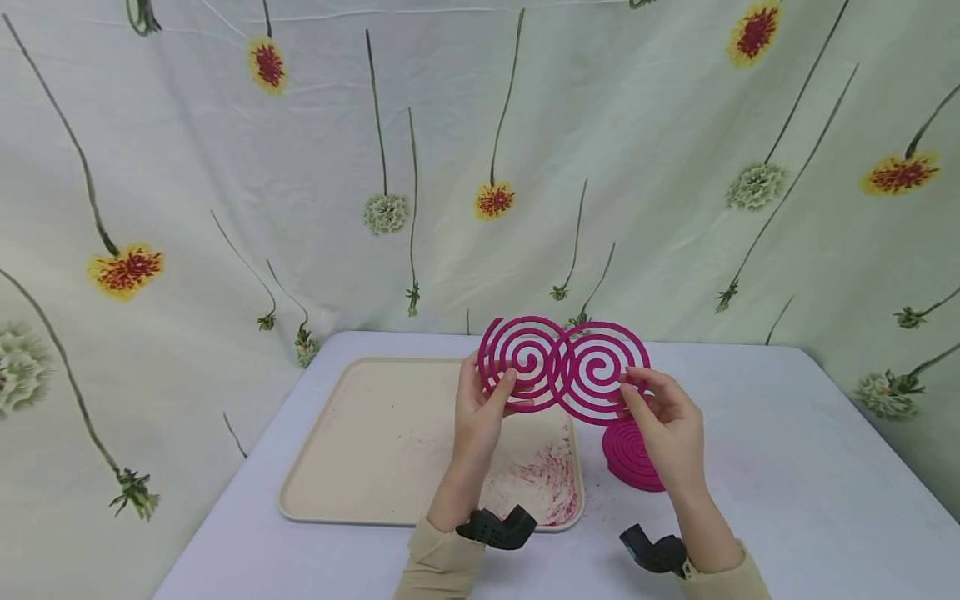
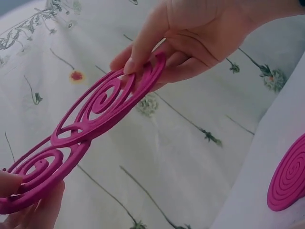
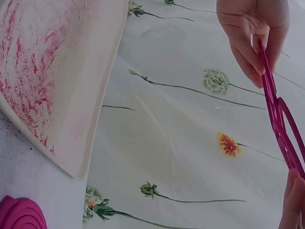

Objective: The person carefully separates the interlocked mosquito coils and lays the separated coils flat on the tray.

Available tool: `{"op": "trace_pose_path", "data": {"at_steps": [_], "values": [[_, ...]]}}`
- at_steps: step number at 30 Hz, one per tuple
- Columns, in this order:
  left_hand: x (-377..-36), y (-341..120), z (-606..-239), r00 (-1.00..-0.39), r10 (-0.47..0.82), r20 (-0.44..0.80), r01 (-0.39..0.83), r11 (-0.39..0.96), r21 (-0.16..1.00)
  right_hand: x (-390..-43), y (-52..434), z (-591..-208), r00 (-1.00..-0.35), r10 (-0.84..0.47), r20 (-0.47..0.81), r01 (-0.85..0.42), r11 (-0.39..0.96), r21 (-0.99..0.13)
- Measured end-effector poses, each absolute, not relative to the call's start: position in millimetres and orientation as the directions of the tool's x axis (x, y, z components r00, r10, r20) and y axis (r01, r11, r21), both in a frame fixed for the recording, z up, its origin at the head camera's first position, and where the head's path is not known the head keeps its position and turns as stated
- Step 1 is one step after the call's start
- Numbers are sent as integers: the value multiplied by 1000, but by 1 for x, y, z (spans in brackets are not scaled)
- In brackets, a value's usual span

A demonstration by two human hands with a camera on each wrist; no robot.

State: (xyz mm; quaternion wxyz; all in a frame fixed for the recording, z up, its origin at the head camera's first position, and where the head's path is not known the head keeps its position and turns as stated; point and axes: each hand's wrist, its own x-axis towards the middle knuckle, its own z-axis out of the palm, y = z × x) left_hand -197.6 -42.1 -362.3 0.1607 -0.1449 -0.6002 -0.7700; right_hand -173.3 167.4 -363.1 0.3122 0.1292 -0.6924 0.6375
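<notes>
Two magenta mosquito coils overlap in the middle, held up side by side above the table in the head view. My left hand (image 1: 477,421) grips the left coil (image 1: 528,362) by its outer rings, thumb in front. With thumb and fingers my right hand (image 1: 675,425) pinches the outer edge of the right coil (image 1: 598,365). In the left wrist view the overlapped coils (image 2: 109,125) slant between both hands; the right wrist view shows them (image 3: 276,119) nearly edge-on. Whether their rings are interlocked or merely overlap, I cannot tell. Below my right hand lies a round magenta coil stack (image 1: 632,457).
A beige tray (image 1: 360,442) lies on the left of the white table (image 1: 765,467), magenta crumbs smeared over its right corner. Specks dot the tabletop between tray and stack. Behind the table hangs a flower-printed cloth (image 1: 450,100). Black wrist devices (image 1: 498,529) sit on both wrists.
</notes>
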Motion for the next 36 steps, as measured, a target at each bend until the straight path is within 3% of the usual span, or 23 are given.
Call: {"op": "trace_pose_path", "data": {"at_steps": [6,12,17,25,36], "values": [[-200,-52,-361,-884,-46,464,464,-191,865,-172,181,-357,-823,59,565,-551,162,-819],[-203,-67,-361,-809,156,567,545,-163,822,-170,195,-354,-852,-147,503,-524,230,-820],[-203,-79,-362,-784,276,556,551,-100,828,-167,203,-351,-868,-228,440,-493,305,-815],[-201,-71,-362,-781,274,561,553,-113,826,-169,196,-352,-865,-162,474,-501,303,-811],[-199,-48,-361,-817,58,573,558,-167,813,-178,176,-367,-789,62,611,-603,118,-789]]}}
